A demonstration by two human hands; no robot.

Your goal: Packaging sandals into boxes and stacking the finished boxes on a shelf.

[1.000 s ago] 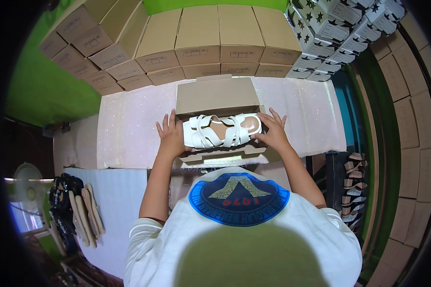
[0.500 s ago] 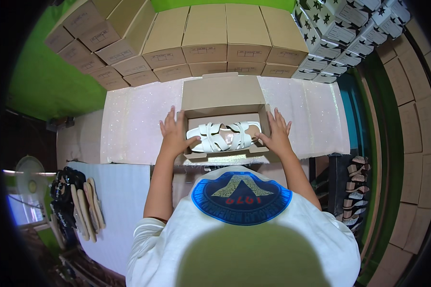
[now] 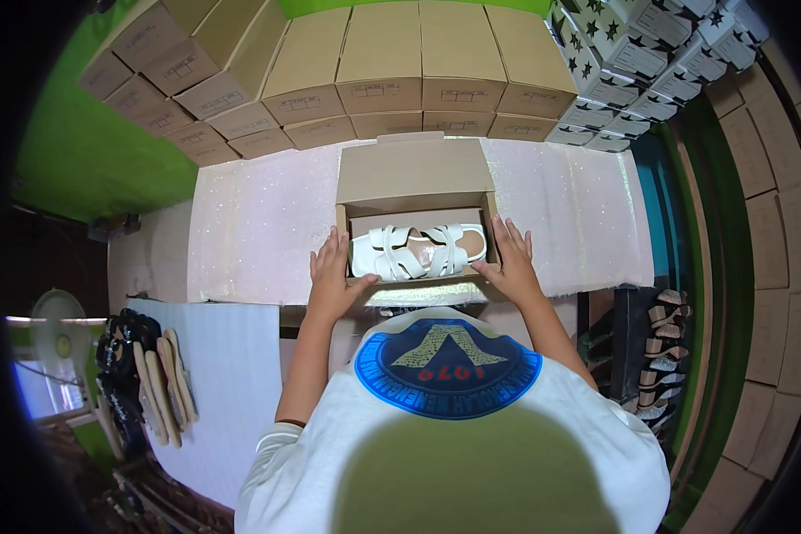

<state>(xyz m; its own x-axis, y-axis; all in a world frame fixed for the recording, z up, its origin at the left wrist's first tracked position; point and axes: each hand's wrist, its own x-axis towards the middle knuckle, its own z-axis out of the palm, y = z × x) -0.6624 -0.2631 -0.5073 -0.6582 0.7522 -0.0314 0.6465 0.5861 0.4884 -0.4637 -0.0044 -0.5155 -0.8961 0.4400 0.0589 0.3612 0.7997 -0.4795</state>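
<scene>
A pair of white strappy sandals (image 3: 387, 253) lies in an open brown cardboard shoe box (image 3: 342, 216); the box's lid (image 3: 414, 169) is hinged back on its far side. Against the box's left side rests my left hand (image 3: 332, 278), open, with fingers stretched forward and its thumb at the near left corner. My right hand (image 3: 513, 265) lies likewise along the right side, fingers extended, its thumb over the near right corner close to the sandals' end. Neither hand grasps the sandals.
The box stands near the front edge of a table with a pale sparkly cover (image 3: 258, 231). Stacked brown boxes (image 3: 383, 58) line the back, with star-patterned boxes (image 3: 610, 67) at right. Black footwear and beige insoles (image 3: 165, 383) lie on a white surface at left. More footwear (image 3: 666, 343) sits lower right.
Both hands have slid a little toward me along the box sides, and the thumbs have come down to the near corners. The sandals stay inside the box.
</scene>
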